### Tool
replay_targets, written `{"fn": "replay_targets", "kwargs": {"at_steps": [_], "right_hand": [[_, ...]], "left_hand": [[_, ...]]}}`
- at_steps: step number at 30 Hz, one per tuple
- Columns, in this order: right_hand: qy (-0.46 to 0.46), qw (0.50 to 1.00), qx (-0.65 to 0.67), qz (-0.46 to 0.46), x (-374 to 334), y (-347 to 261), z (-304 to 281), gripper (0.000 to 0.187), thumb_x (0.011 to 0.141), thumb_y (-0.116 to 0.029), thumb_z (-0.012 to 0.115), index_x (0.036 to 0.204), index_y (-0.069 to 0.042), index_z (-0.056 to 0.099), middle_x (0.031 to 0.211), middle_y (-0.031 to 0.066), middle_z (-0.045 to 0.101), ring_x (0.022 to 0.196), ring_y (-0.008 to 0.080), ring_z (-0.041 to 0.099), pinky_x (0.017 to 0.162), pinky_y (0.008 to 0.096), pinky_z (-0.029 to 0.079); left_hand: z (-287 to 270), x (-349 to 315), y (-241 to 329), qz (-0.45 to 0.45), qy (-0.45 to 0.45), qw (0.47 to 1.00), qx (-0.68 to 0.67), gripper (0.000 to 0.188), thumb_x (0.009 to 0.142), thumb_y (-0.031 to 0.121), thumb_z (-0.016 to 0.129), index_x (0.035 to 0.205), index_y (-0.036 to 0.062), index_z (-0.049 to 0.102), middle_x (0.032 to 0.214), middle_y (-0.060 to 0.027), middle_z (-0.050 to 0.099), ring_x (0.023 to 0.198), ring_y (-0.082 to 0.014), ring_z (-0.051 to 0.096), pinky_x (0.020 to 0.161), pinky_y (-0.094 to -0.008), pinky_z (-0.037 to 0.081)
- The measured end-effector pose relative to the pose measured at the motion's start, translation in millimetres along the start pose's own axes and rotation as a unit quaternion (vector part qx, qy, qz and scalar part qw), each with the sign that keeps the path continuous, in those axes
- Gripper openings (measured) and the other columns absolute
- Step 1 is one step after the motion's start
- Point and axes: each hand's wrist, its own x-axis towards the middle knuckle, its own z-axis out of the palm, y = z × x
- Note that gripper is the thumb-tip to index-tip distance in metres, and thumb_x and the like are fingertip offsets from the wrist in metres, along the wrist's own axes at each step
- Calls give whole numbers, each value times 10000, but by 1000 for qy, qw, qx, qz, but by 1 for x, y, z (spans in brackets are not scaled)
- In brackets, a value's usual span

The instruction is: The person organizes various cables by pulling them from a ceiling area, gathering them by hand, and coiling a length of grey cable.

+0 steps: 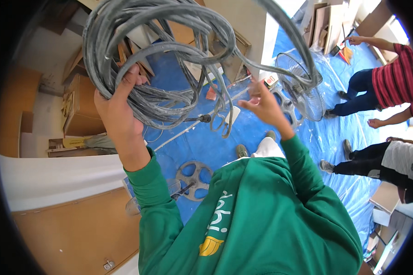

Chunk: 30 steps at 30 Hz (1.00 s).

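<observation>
A thick, dusty grey cable [96, 59] hangs in a many-turn coil at the upper left. My left hand [119, 107] is closed around the lower left side of the coil, thumb over the strands. A dark plug-like end [205, 118] dangles below the turns. One wide loop of the cable sweeps out to the upper right and comes back above my right hand [267, 109]. That hand is raised with its fingers apart and slightly blurred; nothing shows in its grasp.
Blue sheeting [170, 158] covers the floor. A caged fan [303, 87] stands beyond my right hand, and another round fan base [195, 181] is near my left forearm. Two people stand at the right, one in a striped shirt [397, 75]. Cardboard boxes [82, 103] are stacked at left.
</observation>
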Motion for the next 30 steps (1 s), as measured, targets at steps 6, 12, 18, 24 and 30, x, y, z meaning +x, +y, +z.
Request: {"fn": "replay_targets", "kwargs": {"at_steps": [6,12,18,24,30], "right_hand": [[110,987,14,-114,-1,-39,37,679,701,-273,783,1198,41,441,1066,184,519,972,282,525,857,363,429],[-24,986,89,-140,35,-29,83,604,898,-321,569,1324,36,333,1302,241,455,1226,353,438,1012,395,341],[-64,989,116,-72,42,-12,69,230,920,-227,522,988,-9,543,720,148,596,684,286,568,658,351,429],[-3,990,107,-91,42,-66,18,253,867,-229,606,886,23,595,675,106,591,623,178,545,598,340,426],[-66,974,163,-144,42,-103,25,502,695,-357,782,989,22,634,713,114,623,648,144,546,622,332,441]], "left_hand": [[-4,8,5,-15,58,998,-19,194,769,43,704,920,-4,591,791,-78,608,688,-154,551,683,-298,471],[-10,5,-12,-43,77,996,-34,184,770,43,697,921,-6,604,767,-68,595,687,-160,551,681,-297,468],[-6,-9,-31,-60,80,994,-42,119,806,90,672,867,10,610,724,-48,549,716,-165,532,700,-294,441],[-30,-6,-66,-34,150,988,-9,96,785,27,666,836,8,587,729,-55,562,664,-152,543,674,-322,483],[-20,-20,-97,-95,117,980,-132,113,788,0,642,865,13,560,748,-48,552,671,-146,541,690,-321,489]]}}
